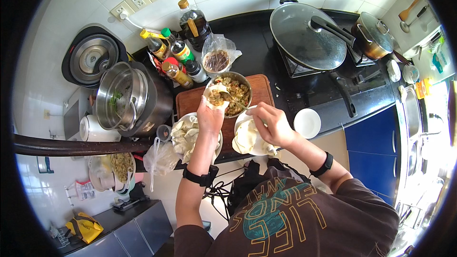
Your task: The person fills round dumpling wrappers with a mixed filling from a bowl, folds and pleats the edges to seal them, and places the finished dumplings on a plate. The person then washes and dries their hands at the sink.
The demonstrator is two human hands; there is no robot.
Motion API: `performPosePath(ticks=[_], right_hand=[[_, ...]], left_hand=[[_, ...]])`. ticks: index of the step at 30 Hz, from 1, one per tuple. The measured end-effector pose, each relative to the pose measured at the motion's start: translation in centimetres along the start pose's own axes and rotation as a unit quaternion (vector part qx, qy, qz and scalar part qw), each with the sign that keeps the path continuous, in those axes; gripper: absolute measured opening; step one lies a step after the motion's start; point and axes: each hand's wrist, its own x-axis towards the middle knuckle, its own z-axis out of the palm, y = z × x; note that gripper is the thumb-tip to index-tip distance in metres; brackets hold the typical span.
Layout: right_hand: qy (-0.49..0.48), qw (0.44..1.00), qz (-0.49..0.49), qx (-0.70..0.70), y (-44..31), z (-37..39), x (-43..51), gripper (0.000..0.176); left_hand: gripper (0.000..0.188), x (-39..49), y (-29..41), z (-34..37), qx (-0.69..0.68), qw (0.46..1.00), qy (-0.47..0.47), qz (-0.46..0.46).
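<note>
A dough wrapper (215, 104) with filling on it lies in my left hand (210, 117), above the edge of a metal bowl of chopped filling (240, 94). My right hand (273, 123) grips a metal spoon (238, 104), whose bowl touches the filling on the wrapper. The metal bowl stands on a reddish wooden cutting board (260, 87). Under my left forearm is a white dish of folded dumplings (185, 134). Beside my right hand sits a white plate with round, flat dough wrappers (245, 137), partly hidden by the hand.
An empty white bowl (307, 123) stands at the right near the counter's edge. Behind are a lidded wok (300, 35) and a lidded pot (375, 39) on the stove. Sauce bottles (177, 48) and a bowl covered with plastic (216, 60) stand back left; steamer pots (119, 96) are farther left.
</note>
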Motion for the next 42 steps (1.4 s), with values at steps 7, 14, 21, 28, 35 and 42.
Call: performPosePath(ticks=[7, 14, 21, 28, 35, 42], right_hand=[[0.002, 0.994, 0.033, -0.100, 1.9, 0.6, -0.1, 0.010], [0.064, 0.997, 0.042, -0.001, 2.4, 0.7, -0.3, 0.012], [-0.126, 0.976, -0.017, -0.176, 6.6, 3.0, -1.0, 0.006], [-0.130, 0.973, -0.062, -0.178, 5.7, 1.5, -2.5, 0.028], [-0.050, 0.969, -0.194, -0.145, 0.8, -1.7, -2.6, 0.035], [0.000, 0.992, -0.117, -0.047, -1.3, -2.7, -3.1, 0.023]], left_hand=[[0.046, 0.7, 0.2, -1.5, -0.026, 0.998, 0.062, 0.018], [0.045, 0.5, -0.1, -2.0, -0.024, 0.997, 0.077, 0.014], [0.046, -1.0, 0.9, -1.3, 0.009, 0.999, -0.003, -0.036], [0.049, -6.0, 1.6, 2.0, 0.096, 0.991, -0.050, -0.078], [0.047, -9.2, 0.4, 3.5, 0.036, 0.983, -0.083, -0.158], [0.042, -10.6, -1.4, 4.4, 0.186, 0.965, -0.102, -0.153]])
